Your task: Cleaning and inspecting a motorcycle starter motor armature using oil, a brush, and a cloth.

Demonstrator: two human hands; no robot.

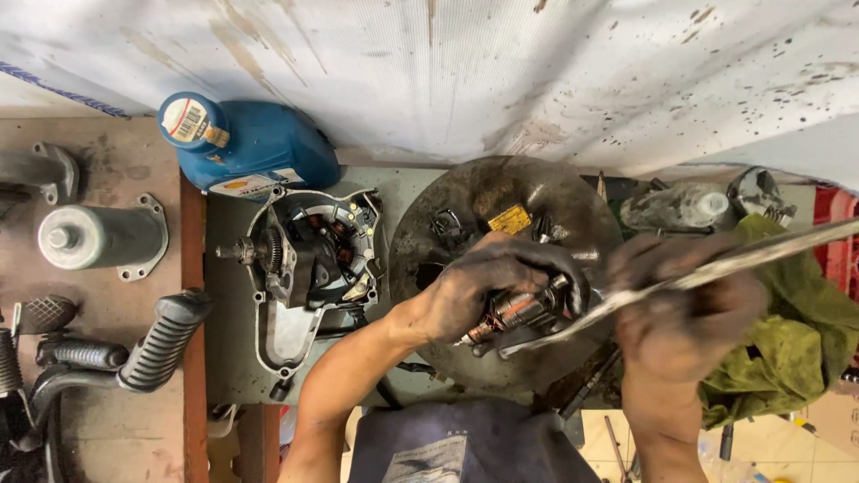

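My left hand (488, 286), black with grease, grips a small motor armature (517, 311) with copper windings over a round, dirty metal pan (465, 201). My right hand (684, 309), blurred, holds a long flat metal tool (716, 266) whose tip reaches under the armature. Small metal parts and a yellow tag (510, 219) lie in the pan.
An open engine side cover (309, 268) with gears lies left of the pan. A blue oil bottle (246, 143) stands behind it. Foot pegs (161, 340) and a grey cylinder (98, 237) lie at the far left. A green rag (787, 340) and a clear bottle (676, 207) are at the right.
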